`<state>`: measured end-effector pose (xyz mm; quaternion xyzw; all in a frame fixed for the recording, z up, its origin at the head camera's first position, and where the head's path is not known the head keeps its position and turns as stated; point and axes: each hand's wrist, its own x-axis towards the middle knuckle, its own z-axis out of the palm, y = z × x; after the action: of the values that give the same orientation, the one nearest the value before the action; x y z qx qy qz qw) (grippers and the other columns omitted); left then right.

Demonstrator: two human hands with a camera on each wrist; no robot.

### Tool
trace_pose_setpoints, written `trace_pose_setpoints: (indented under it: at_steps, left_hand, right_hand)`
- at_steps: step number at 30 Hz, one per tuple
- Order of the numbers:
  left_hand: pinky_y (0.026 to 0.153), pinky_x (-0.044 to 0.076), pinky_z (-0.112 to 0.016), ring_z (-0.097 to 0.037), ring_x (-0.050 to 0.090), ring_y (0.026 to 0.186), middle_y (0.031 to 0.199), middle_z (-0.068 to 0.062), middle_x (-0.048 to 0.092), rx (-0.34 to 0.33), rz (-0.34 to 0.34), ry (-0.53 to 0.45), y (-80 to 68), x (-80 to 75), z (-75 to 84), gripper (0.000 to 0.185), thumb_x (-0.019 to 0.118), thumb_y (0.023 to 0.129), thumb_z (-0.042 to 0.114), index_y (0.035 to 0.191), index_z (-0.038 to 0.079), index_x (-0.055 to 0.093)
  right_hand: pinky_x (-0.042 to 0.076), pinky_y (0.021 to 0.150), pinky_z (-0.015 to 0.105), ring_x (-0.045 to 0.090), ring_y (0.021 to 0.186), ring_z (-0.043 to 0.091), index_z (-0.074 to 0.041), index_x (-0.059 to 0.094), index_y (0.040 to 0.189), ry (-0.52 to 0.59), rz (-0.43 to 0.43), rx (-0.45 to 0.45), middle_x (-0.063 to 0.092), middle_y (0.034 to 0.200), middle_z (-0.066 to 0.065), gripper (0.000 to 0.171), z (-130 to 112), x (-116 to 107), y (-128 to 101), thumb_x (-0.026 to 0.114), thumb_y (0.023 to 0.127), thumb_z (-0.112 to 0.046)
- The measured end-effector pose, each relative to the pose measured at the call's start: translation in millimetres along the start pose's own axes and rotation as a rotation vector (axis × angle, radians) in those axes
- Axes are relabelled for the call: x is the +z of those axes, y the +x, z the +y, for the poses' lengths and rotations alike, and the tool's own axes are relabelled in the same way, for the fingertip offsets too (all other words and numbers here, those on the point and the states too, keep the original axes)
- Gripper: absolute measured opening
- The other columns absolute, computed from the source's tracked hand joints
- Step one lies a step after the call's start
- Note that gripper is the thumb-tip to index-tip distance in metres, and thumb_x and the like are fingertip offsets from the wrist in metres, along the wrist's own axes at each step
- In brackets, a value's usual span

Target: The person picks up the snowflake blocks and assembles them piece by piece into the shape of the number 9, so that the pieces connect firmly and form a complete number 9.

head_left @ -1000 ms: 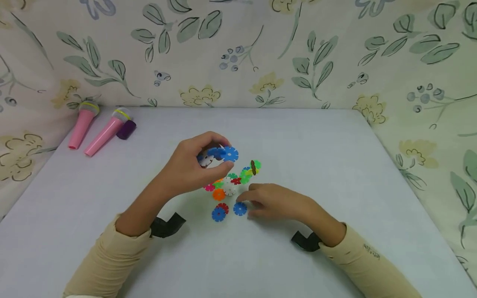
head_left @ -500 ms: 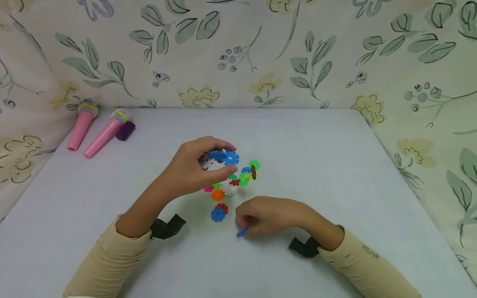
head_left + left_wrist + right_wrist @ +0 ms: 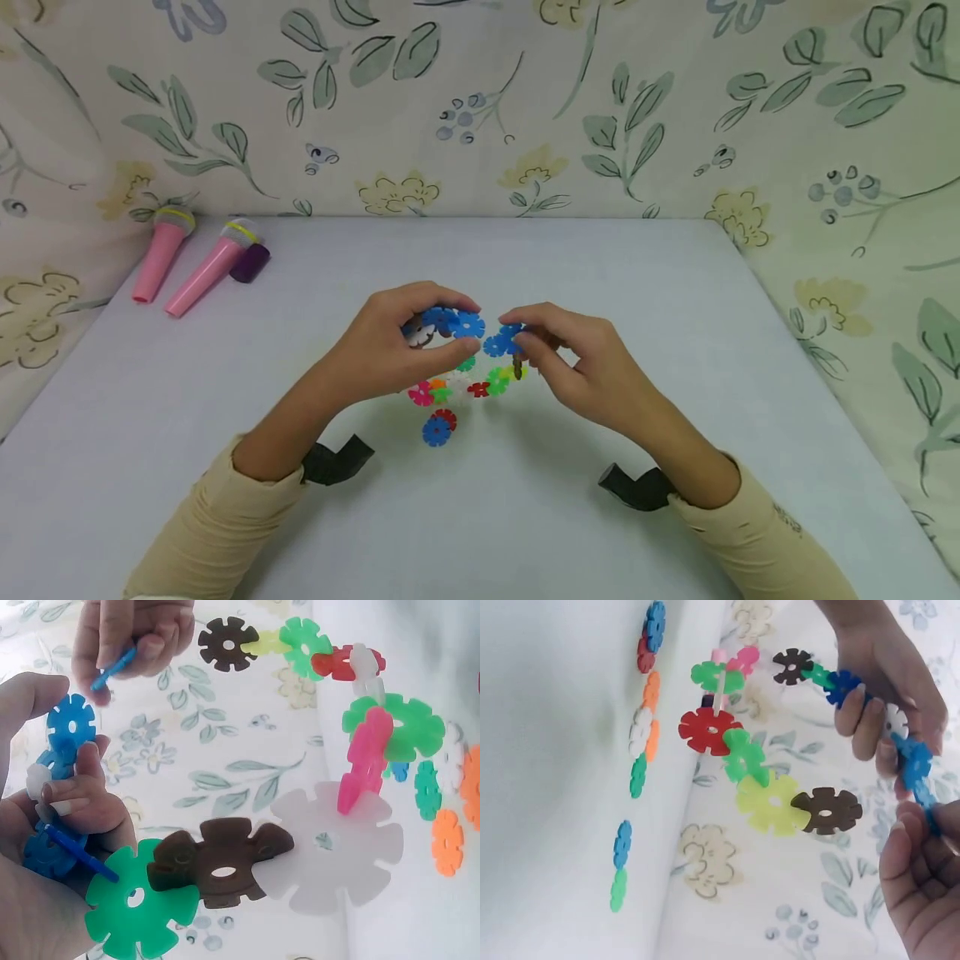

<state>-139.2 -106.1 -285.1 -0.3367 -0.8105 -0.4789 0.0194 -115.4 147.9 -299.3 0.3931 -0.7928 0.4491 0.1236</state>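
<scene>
A chain of plastic snowflake discs [image 3: 330, 847] hangs in a loop above the grey table [image 3: 675, 350]. My left hand [image 3: 461, 327] grips its blue end disc [image 3: 467, 323]; in the left wrist view, brown [image 3: 217, 862], white, pink and green discs curve away from that hand [image 3: 60, 802]. My right hand [image 3: 516, 333] pinches a single blue disc [image 3: 498, 342] right beside that end; the same disc [image 3: 112, 667] shows edge-on in the left wrist view. The right wrist view shows the right hand [image 3: 922, 892] at the chain's blue end, with brown [image 3: 826, 811], yellow and red discs hanging.
Loose discs lie on the table under the hands: a blue one on a red one [image 3: 437, 431], pink [image 3: 420, 393], red [image 3: 478, 389]. Two pink toy microphones [image 3: 206, 267] and a purple piece [image 3: 251, 261] lie at the back left. Floral cloth walls the table.
My right hand picked a blue disc off the table near the front and lifted it up beside the chain's blue end. The left hand barely moved.
</scene>
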Motion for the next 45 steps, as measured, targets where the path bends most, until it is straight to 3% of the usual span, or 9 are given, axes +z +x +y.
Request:
trace_pose_setpoints:
  at_steps: [7,15,19,27,29,32,36,40,45]
  left_hand:
    - [0.077,0.057,-0.033,-0.015,0.063,0.100,0.114,0.002,0.067,0.008,-0.035,-0.020,-0.1,6.3,1.8,0.036,0.079,0.087,0.019,0.121,0.011,0.069]
    - [0.075,0.057,-0.033,-0.014,0.062,0.094,0.107,0.003,0.066,0.059,-0.064,-0.051,1.5,12.5,1.7,0.035,0.078,0.089,0.015,0.122,0.008,0.068]
    - [0.072,0.056,-0.033,-0.014,0.063,0.089,0.104,0.002,0.066,0.080,-0.066,-0.092,1.4,17.3,0.9,0.034,0.078,0.089,0.012,0.121,0.007,0.068]
    - [0.073,0.056,-0.031,-0.013,0.062,0.089,0.107,0.002,0.066,0.093,-0.095,-0.075,-0.9,20.2,-1.5,0.034,0.076,0.090,0.013,0.122,0.006,0.066]
    - [0.071,0.056,-0.031,-0.013,0.061,0.090,0.108,0.002,0.065,0.097,-0.074,-0.057,-1.7,16.0,0.4,0.035,0.077,0.090,0.014,0.123,0.007,0.066]
    - [0.066,0.054,-0.030,-0.014,0.059,0.084,0.106,0.003,0.063,0.099,-0.014,-0.032,-2.4,8.6,3.3,0.037,0.077,0.090,0.015,0.125,0.009,0.066]
    - [0.062,0.054,-0.030,-0.015,0.057,0.087,0.107,0.002,0.061,0.084,0.093,-0.036,-2.7,0.9,3.3,0.036,0.074,0.091,0.012,0.126,0.011,0.067]
    - [0.071,0.057,-0.036,-0.017,0.056,0.105,0.117,0.002,0.060,0.061,0.180,-0.067,-2.6,-1.5,2.2,0.035,0.070,0.093,0.013,0.128,0.014,0.067]
    - [0.072,0.054,-0.035,-0.017,0.057,0.104,0.121,0.000,0.060,0.055,0.201,-0.100,-0.6,1.7,2.1,0.037,0.068,0.095,0.017,0.131,0.012,0.064]
  right_hand:
    - [0.053,0.064,0.024,0.059,0.073,0.008,0.001,0.063,0.125,-0.145,-0.003,-0.083,0.067,0.094,0.001,0.035,-1,3,1,0.067,0.091,0.007]
    - [0.056,0.067,0.026,0.063,0.076,0.015,0.004,0.066,0.116,-0.299,0.077,-0.212,0.069,0.091,0.008,0.036,-3,8,0,0.072,0.082,0.016]
    - [0.055,0.064,0.025,0.061,0.072,0.015,0.005,0.067,0.113,-0.318,0.097,-0.232,0.069,0.089,0.008,0.035,-4,10,-1,0.073,0.080,0.016]
    - [0.058,0.072,0.028,0.067,0.083,0.017,0.005,0.066,0.115,-0.279,0.101,-0.217,0.071,0.096,0.009,0.037,-5,13,-2,0.074,0.080,0.015]
    - [0.055,0.077,0.027,0.065,0.090,0.017,0.004,0.064,0.121,-0.253,0.087,-0.199,0.069,0.102,0.009,0.042,-6,11,0,0.076,0.081,0.010]
    - [0.051,0.092,0.036,0.057,0.113,0.022,0.001,0.058,0.133,-0.250,0.068,-0.142,0.064,0.122,0.010,0.055,-5,4,3,0.080,0.082,0.000]
    - [0.041,0.106,0.053,0.038,0.139,0.027,-0.005,0.044,0.148,-0.235,0.023,0.041,0.047,0.147,0.010,0.072,2,-7,4,0.080,0.085,-0.010]
    - [0.045,0.104,0.047,0.051,0.130,0.022,-0.006,0.043,0.148,-0.052,0.012,0.228,0.054,0.140,0.008,0.064,15,-13,4,0.073,0.091,-0.006]
    - [0.053,0.091,0.032,0.067,0.100,0.022,0.000,0.059,0.129,0.171,0.111,0.206,0.069,0.107,0.007,0.038,19,-12,2,0.067,0.092,0.006]
